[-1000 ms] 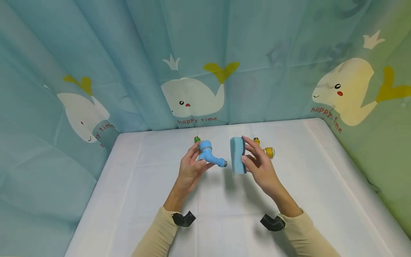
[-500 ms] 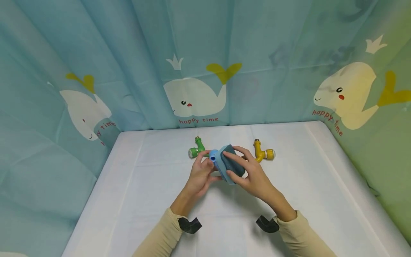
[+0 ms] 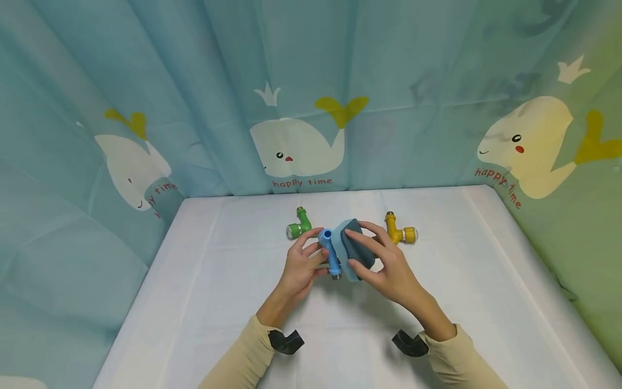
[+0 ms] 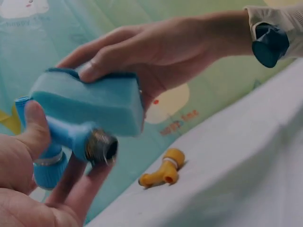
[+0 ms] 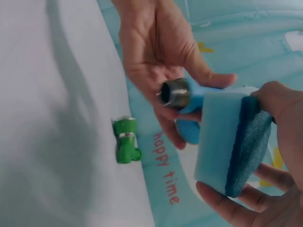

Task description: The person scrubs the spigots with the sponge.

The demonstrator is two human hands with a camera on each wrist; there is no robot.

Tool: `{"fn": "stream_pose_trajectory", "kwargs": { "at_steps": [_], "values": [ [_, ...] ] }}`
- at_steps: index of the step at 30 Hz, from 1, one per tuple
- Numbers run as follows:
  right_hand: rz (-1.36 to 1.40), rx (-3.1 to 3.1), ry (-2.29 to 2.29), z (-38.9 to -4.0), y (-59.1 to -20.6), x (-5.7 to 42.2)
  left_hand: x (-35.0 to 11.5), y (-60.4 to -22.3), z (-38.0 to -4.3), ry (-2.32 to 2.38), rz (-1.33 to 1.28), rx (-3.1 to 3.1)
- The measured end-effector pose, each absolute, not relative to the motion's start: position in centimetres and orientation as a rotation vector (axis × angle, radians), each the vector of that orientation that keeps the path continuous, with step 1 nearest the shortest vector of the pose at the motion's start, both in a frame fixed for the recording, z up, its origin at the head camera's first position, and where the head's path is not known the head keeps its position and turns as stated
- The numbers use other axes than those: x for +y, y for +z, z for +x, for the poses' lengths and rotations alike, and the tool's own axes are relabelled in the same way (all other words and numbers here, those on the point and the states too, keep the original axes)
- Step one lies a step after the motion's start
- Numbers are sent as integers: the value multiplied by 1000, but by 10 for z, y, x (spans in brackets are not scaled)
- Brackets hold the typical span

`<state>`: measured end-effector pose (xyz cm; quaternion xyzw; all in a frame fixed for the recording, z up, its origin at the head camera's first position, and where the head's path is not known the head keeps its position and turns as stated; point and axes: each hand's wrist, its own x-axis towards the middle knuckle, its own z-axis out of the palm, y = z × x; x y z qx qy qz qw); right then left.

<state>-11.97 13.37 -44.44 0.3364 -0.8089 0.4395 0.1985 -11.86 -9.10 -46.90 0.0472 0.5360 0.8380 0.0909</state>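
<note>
My left hand point(image 3: 300, 270) grips a blue plastic faucet point(image 3: 332, 258) between thumb and fingers, above the table. Its metal threaded end point(image 4: 101, 146) points toward the camera in the left wrist view. On the right, my right hand point(image 3: 391, 267) pinches a sponge point(image 3: 358, 247), light blue foam with a dark scouring layer. The foam side point(image 5: 217, 137) lies right against the faucet's body, and the dark side faces my right palm. In the head view the faucet's knob is hidden behind the left fingers; the left wrist view shows it below the thumb.
A green faucet point(image 3: 302, 222) lies on the white table point(image 3: 233, 281) beyond my left hand. Behind my right hand lies a yellow faucet point(image 3: 399, 232). A blue-green curtain point(image 3: 204, 108) with whale prints hangs along the table's back and sides.
The sponge has come leftward onto the blue faucet and turned so its dark side shows. My left hand has turned the faucet, its threaded end now pointing down toward me in the head view.
</note>
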Motion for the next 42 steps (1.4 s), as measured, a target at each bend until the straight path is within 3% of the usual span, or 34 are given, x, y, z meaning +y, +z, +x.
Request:
{"fn": "stream_pose_trajectory", "kwargs": {
  "at_steps": [24, 42],
  "values": [
    [1103, -2382, 1164, -121, -445, 137, -96, -469, -120, 2543, 41, 1656],
    [945, -2344, 1308, -125, -454, 128, -96, -470, -123, 2547, 38, 1752]
  ]
}}
